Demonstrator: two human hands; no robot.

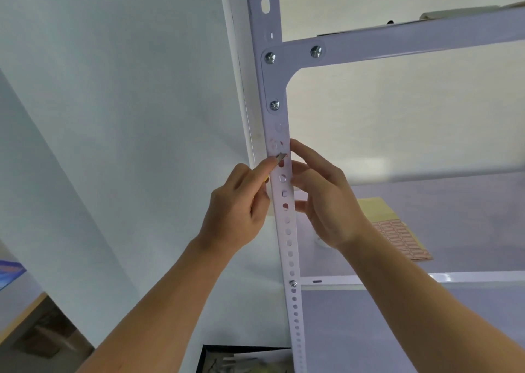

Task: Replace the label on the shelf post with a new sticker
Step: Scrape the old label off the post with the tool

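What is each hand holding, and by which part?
The left hand grips a knife by its handle, with the blade against the post. The right hand holds nothing; its fingers touch the post's edge.

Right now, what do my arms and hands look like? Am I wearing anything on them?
The left arm and right arm are bare, with no sleeve in view. The left hand and right hand have no gloves, and I see no ring, watch or band on either.
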